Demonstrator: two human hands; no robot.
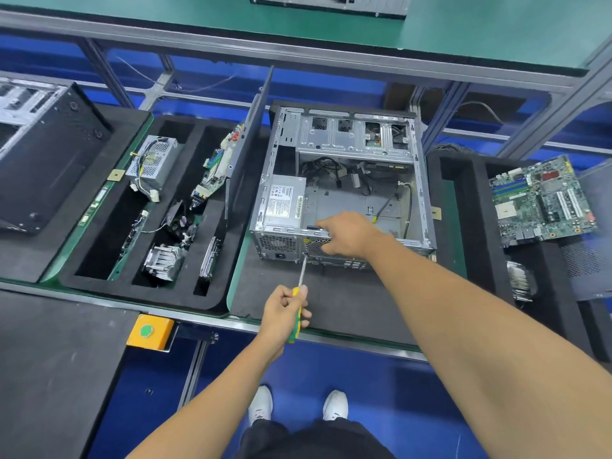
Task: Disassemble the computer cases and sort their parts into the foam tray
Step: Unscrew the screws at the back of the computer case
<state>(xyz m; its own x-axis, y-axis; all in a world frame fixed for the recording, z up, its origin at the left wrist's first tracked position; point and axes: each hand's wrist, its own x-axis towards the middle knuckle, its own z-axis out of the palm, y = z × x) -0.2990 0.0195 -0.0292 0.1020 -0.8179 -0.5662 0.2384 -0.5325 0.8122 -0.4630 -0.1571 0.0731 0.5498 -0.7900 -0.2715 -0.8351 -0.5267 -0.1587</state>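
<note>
An open grey computer case (351, 144) lies on a black foam mat, its power supply (284, 203) still inside at the near left with loose cables behind it. My left hand (286, 313) grips a yellow-green screwdriver (299, 293) whose tip touches the case's rear panel beside the power supply. My right hand (347, 233) rests over the case's near rim, fingers curled down on the rear panel. The black foam tray (195, 130) to the left holds a power supply (152, 160), a motherboard (218, 164), a fan, a heatsink (162, 260) and a drive.
The case's side panel (248, 144) stands upright between tray and case. Another black case (43, 154) lies at far left. A second foam tray with a motherboard (543, 200) is at right. An orange box with a green button (150, 331) sits on the conveyor edge.
</note>
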